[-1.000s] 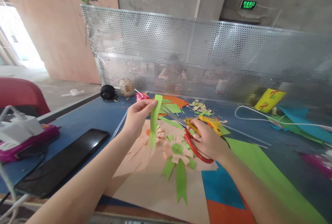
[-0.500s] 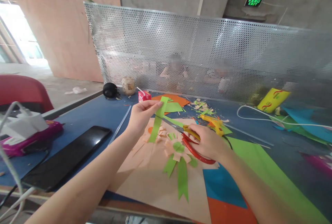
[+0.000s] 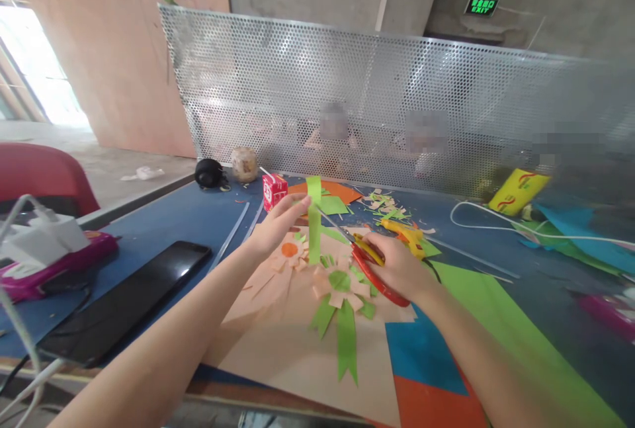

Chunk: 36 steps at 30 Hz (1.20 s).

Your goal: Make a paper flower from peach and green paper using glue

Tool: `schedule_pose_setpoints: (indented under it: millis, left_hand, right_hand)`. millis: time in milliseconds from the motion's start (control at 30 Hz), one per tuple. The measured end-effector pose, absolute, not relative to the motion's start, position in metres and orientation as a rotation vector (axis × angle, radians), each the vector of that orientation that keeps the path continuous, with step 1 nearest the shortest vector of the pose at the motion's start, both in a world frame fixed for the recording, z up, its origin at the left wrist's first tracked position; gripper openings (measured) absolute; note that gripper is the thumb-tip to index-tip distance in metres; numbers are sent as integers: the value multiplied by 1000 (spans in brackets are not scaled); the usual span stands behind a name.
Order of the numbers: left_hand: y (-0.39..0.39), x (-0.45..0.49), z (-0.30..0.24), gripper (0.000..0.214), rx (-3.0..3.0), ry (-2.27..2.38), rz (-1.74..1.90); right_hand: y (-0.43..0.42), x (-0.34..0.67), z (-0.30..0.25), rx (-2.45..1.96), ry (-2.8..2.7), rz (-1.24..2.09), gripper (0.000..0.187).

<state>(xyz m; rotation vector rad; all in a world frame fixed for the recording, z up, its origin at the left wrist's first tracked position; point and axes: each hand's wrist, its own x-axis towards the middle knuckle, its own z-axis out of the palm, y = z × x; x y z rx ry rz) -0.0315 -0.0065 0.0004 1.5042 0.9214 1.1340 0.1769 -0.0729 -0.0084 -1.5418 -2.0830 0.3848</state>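
Between the thumb and fingers of my left hand (image 3: pixel 280 223) hangs a green paper strip (image 3: pixel 314 236), nearly upright. My right hand (image 3: pixel 399 262) grips scissors (image 3: pixel 380 282) with red and yellow handles, their blades pointing left at the strip. Whether the blades touch the paper I cannot tell. Below lies a peach paper flower (image 3: pixel 340 281) with a green centre and green ribbon tails (image 3: pixel 347 342). Another peach flower with an orange centre (image 3: pixel 290 250) rests behind it, left of the strip. Both lie on a peach paper sheet (image 3: pixel 297 342).
A black phone (image 3: pixel 129 302) and a power strip (image 3: pixel 94 256) lie on the left. Behind the hands are a red drink carton (image 3: pixel 274 191), paper scraps (image 3: pixel 387 204) and a yellow glue gun (image 3: pixel 407 236). Green sheets (image 3: pixel 516 329) cover the right side. A perforated metal screen (image 3: pixel 297 84) stands behind.
The green strip has swung from a slant to nearly upright and shifted slightly right. My left hand has turned a little, uncovering the orange-centred flower. The scissors stay close to the strip.
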Motion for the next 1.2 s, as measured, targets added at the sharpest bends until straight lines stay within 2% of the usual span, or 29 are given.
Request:
schedule_pose_setpoints:
  millis: [133,300,433,667,1200]
  left_hand:
    - [-10,-29,0,43,1564,816,970]
    - [-10,-26,2,23,1518,915,1122]
    - [-8,-27,3,16,1545,979,1216]
    - [-5,-32,2,19,1786,1083,1327]
    - [-10,-29,8,16,1694,1046,1338]
  right_hand:
    - [-69,181,-10,-1490,-2004,481,26]
    - [-65,185,-14,-1444,-1964,556,25]
    - [-65,184,-13,-1459,-1982,566,27]
    - [-64,186,-14,-1517,-2008,560,29]
    - [-64,185,-16,-1474,-2043,534,25]
